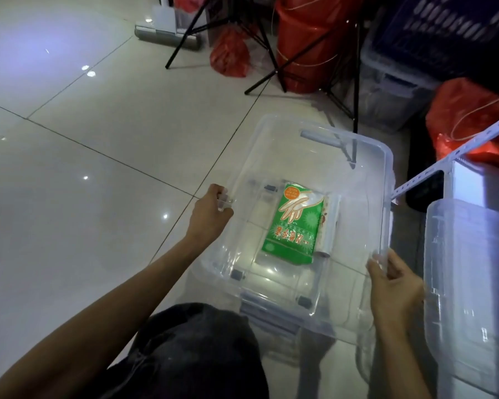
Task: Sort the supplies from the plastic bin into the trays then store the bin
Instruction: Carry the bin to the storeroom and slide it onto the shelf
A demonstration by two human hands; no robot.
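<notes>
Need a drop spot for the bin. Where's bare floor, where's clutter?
Open tile floor left of the clear bin, up to the tripod legs. Crowded right and beyond: stacked clear containers, red bags, shelf rail.

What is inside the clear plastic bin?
A green packet lies flat on the clear plastic bin floor, a clear roll along its right edge. Anything beneath the packet is hidden.

The roll (329,226) lies mostly hidden behind the green packet (294,226) in the bin (314,133). The packet's print is too blurred to read. The right edge cuts off a second bin (473,283); the top edge cuts the tripod (265,47) and red bags (231,53).
</notes>
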